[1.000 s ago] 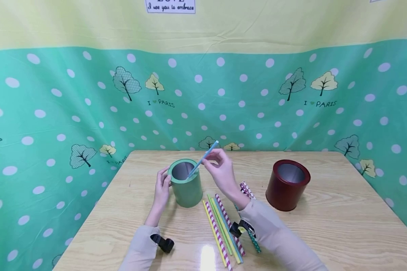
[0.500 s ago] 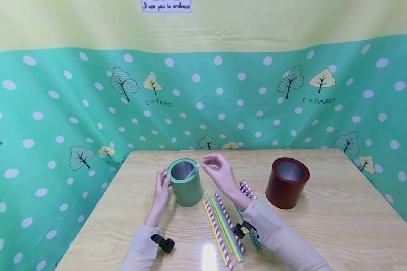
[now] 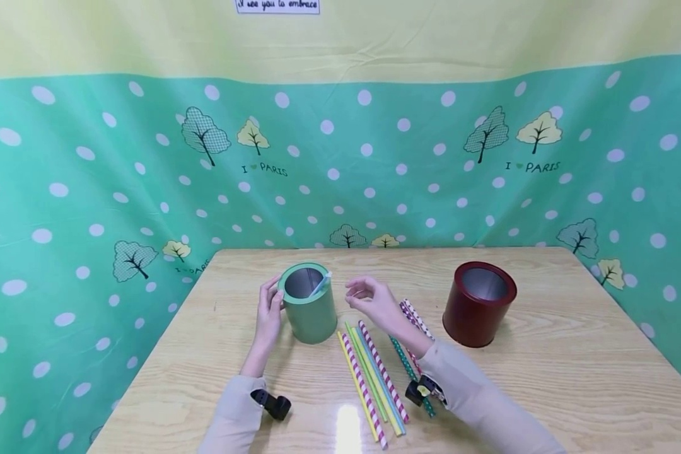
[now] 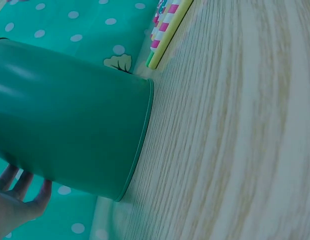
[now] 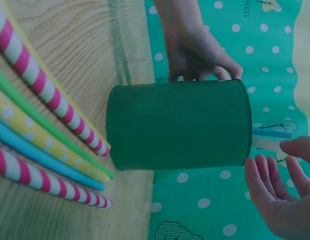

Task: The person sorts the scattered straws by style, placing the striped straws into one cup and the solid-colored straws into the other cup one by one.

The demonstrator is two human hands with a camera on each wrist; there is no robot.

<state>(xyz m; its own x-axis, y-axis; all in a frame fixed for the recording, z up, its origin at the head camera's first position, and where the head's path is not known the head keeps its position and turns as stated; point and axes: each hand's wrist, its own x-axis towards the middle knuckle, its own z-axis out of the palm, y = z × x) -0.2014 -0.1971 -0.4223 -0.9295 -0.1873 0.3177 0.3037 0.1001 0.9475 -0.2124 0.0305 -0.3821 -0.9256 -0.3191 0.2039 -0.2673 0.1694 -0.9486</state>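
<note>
My left hand [image 3: 269, 315] holds the left side of the green can [image 3: 313, 320], fingers and thumb against its wall near the rim. The can stands upright, and a light blue straw [image 3: 321, 285] leans inside it with its tip above the right edge. In the right wrist view a whitish straw [image 5: 265, 144] also pokes out beside the blue straw [image 5: 272, 133]. My right hand [image 3: 376, 302] hovers just right of the can, fingers loosely bent and holding nothing.
Striped, yellow, green and blue straws [image 3: 369, 378] lie in a bunch before the can. Dotted straws [image 3: 404, 359] lie partly under my right forearm. A dark red can [image 3: 477, 312] stands upright at the right. A patterned cloth [image 3: 397, 157] hangs behind the table.
The blue straw has dropped into the green can and my right hand has let go of it, drawing back to the right and lower. My left hand stays on the can.
</note>
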